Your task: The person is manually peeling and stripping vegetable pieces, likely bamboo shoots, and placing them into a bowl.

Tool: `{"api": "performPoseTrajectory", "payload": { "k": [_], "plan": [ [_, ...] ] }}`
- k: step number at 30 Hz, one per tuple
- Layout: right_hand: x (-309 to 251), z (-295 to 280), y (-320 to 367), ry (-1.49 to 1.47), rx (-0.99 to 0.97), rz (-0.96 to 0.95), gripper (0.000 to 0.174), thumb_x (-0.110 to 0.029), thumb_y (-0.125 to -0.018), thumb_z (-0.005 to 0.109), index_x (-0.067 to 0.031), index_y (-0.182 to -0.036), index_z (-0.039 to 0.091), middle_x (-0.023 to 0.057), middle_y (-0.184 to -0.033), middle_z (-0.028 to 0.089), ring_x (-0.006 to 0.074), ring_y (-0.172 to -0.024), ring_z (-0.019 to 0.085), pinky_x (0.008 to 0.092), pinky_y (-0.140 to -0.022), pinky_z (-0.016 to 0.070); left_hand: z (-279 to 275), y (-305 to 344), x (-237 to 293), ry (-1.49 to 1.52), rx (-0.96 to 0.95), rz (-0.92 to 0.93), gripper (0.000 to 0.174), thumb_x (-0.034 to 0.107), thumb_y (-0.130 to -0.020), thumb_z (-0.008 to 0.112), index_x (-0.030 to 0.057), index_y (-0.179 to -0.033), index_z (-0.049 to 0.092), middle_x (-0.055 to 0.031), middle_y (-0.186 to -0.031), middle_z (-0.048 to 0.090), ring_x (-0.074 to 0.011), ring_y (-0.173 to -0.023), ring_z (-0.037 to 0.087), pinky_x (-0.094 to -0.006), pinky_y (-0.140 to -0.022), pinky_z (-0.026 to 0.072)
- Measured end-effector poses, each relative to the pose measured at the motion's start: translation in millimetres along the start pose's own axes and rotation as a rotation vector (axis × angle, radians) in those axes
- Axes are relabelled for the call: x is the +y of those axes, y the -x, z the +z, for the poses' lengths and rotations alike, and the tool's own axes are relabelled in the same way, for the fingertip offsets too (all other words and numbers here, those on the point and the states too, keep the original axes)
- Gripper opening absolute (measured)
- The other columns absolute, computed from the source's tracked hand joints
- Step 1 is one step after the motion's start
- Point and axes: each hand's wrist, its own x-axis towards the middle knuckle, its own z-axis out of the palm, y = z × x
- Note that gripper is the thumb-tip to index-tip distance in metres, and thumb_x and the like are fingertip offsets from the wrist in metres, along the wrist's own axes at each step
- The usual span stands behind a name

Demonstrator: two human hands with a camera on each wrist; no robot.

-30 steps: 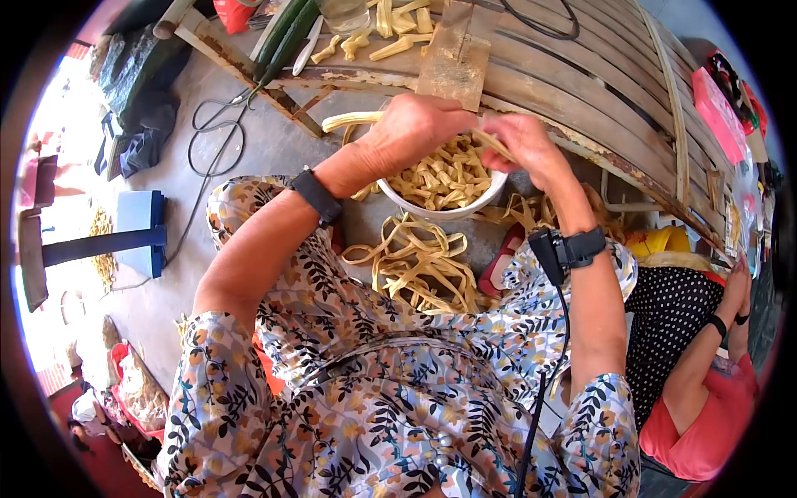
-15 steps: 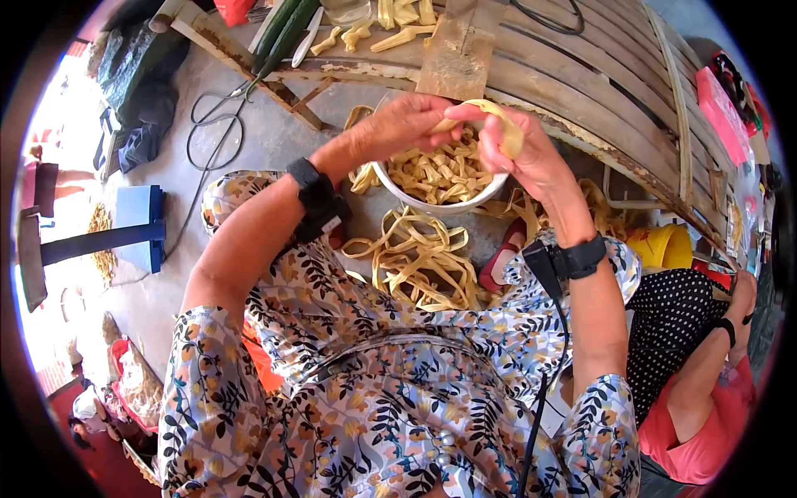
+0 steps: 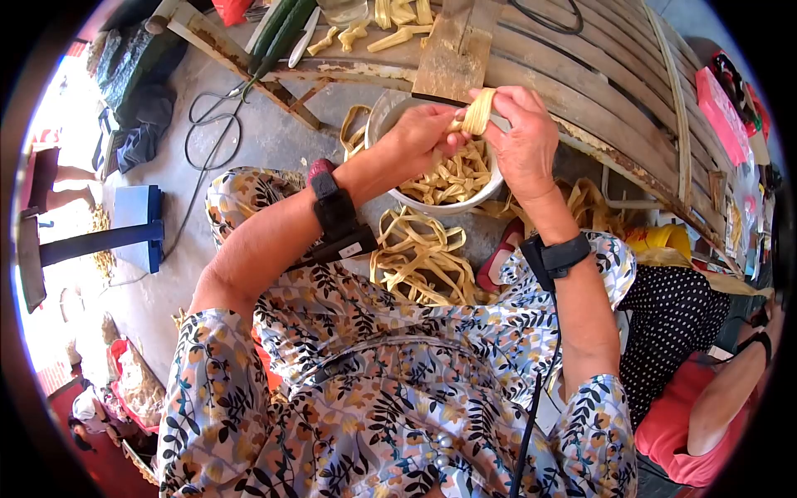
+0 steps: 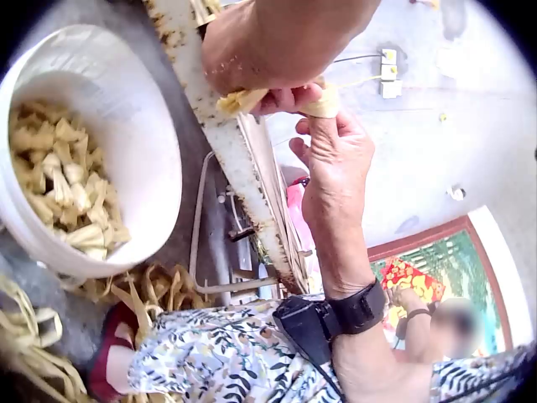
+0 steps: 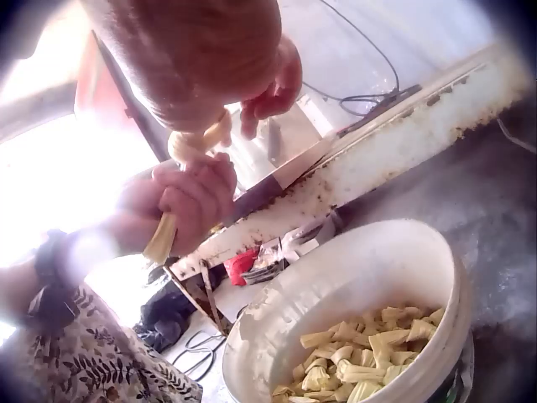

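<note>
Over the bucket (image 3: 488, 184), both hands work one pale yellow, flat, pliable strip (image 3: 479, 112). My left hand (image 3: 419, 137) grips it; in the right wrist view a short tail (image 5: 159, 242) sticks out below that hand's curled fingers. A wide loop of the strip passes round the fingers of my right hand (image 3: 525, 137), which holds it from the other side. The left wrist view has this loop (image 4: 323, 102) close by the right thumb. Many small knotted pieces (image 5: 369, 357) of the same yellow material lie in the white bucket.
A slatted bench (image 3: 598, 108) with a rusty edge stands beyond the hands, bearing a board (image 3: 455, 58), cucumbers (image 3: 282, 33) and knotted pieces. Long loose strips (image 3: 419, 257) lie on the floor between the feet. Another person (image 3: 706, 407) sits at the right; a yellow bucket (image 3: 664, 241) is nearby.
The strip, first stretched between the hands with a long end at the left, is now wound round the right fingers. Both hands have drawn together above the bucket's far side.
</note>
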Motion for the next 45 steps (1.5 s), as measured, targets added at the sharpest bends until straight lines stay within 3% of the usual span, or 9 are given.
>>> {"api": "performPoseTrajectory", "payload": {
  "k": [2,6,9,14,17,19,24,39,45],
  "plan": [
    [0,4,-2,0.073,0.08,0.027,0.019,-0.021,-0.069,0.069,-0.0106,-0.086,0.066,0.0044,-0.076,0.061,0.0196,-0.067,0.056,0.0278,-0.059,0.0437,3,3,6,-0.113,0.122,0.202,0.017,0.012,-0.088,0.05,-0.0032,-0.092,0.057,-0.0018,-0.07,0.055,-0.0054,-0.051,0.044,-0.0162,-0.045,0.0371],
    [6,12,-7,-0.47,-0.175,0.432,0.017,-0.019,-0.073,0.068,-0.0039,-0.08,0.067,0.0065,-0.055,0.057,0.0074,-0.046,0.047,0.0253,-0.046,0.0365,12,17,16,-0.503,0.282,0.412,0.019,0.015,-0.088,0.052,-0.0017,-0.09,0.059,-0.0017,-0.069,0.057,-0.005,-0.054,0.048,-0.017,-0.046,0.0386],
    [12,9,-12,-0.613,-0.379,0.578,0.02,-0.02,-0.074,0.067,-0.0025,-0.082,0.066,0.0049,-0.055,0.056,0.0028,-0.052,0.045,0.0236,-0.048,0.0374,8,23,18,-0.788,0.248,0.539,0.02,0.018,-0.087,0.054,-0.001,-0.088,0.059,-0.0021,-0.067,0.057,-0.0054,-0.053,0.05,-0.0191,-0.046,0.0397],
    [10,23,-2,-0.477,-0.237,0.491,0.015,-0.016,-0.073,0.065,-0.0018,-0.079,0.065,0.0055,-0.054,0.056,0.005,-0.051,0.047,0.0251,-0.048,0.0387,1,16,11,-1.273,0.221,0.855,0.025,0.022,-0.084,0.058,-0.0017,-0.091,0.052,-0.0028,-0.061,0.054,-0.0059,-0.05,0.051,-0.0219,-0.045,0.0409],
    [9,32,5,-0.366,-0.131,0.397,0.012,-0.013,-0.072,0.064,-0.0023,-0.077,0.064,0.0052,-0.053,0.054,0.0077,-0.049,0.048,0.0265,-0.047,0.0392,0,11,9,-1.233,0.213,0.81,0.026,0.021,-0.083,0.058,-0.0007,-0.093,0.05,-0.0022,-0.061,0.054,-0.0055,-0.052,0.051,-0.0215,-0.045,0.0398],
    [3,25,6,-0.313,-0.118,0.341,0.011,-0.012,-0.073,0.064,-0.0018,-0.077,0.065,0.0023,-0.052,0.054,0.0068,-0.049,0.048,0.0246,-0.046,0.0382,3,12,12,-0.882,0.217,0.524,0.022,0.02,-0.083,0.056,0.0007,-0.093,0.05,-0.0008,-0.06,0.051,-0.0055,-0.051,0.048,-0.0204,-0.043,0.0369],
    [9,5,-9,-0.901,0.062,0.611,0.009,-0.008,-0.075,0.065,0.0012,-0.076,0.065,-0.0042,-0.055,0.051,0.0024,-0.048,0.041,0.0181,-0.043,0.0302,12,9,11,-0.088,0.071,0.286,0.019,0.023,-0.086,0.055,0.0055,-0.094,0.054,0.0047,-0.056,0.039,-0.0042,-0.047,0.034,-0.0178,-0.042,0.0256],
    [14,-4,-14,-0.916,0.02,0.516,0.009,-0.008,-0.077,0.064,0.0009,-0.079,0.065,-0.0048,-0.057,0.048,0.002,-0.05,0.038,0.0181,-0.047,0.029,4,15,31,-0.403,-0.25,0.088,0.025,0.028,-0.087,0.054,0.0061,-0.098,0.056,0.0051,-0.062,0.042,-0.0031,-0.053,0.031,-0.0177,-0.05,0.0262],
    [19,-6,-13,-0.934,-0.102,0.591,0.012,-0.014,-0.079,0.064,-0.0018,-0.077,0.064,-0.0037,-0.06,0.052,0.002,-0.054,0.041,0.0177,-0.049,0.0303,7,21,31,-0.791,-0.052,0.313,0.027,0.02,-0.085,0.057,-0.0005,-0.102,0.055,-0.0008,-0.074,0.057,-0.006,-0.061,0.049,-0.0191,-0.057,0.0401]
  ]
}}
